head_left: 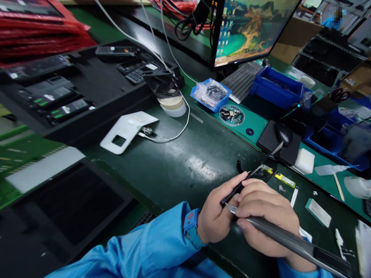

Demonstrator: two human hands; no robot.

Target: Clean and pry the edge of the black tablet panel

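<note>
My left hand (216, 212), with a blue strap at the wrist, is closed around a slim black part (232, 196). In my right hand (266, 210) is a craft knife (278, 231) with a long grey handle. Its pointed blade touches or nearly touches the near end of the black part. Beyond my fingers a thin dark tool with a silver tip (276, 150) points toward the mouse; which hand holds it, if either, I cannot tell. Just past my right hand lie a yellow-green battery (285, 180) and another small yellow piece (267, 168), partly hidden.
To the left, a black foam tray (101, 85) holds several handheld devices. A white bent stand (127, 129) with a cable sits mid-table. Farther back are blue bins (276, 87), a dish of small parts (232, 115), a mouse (283, 134), a keyboard and a monitor (252, 29).
</note>
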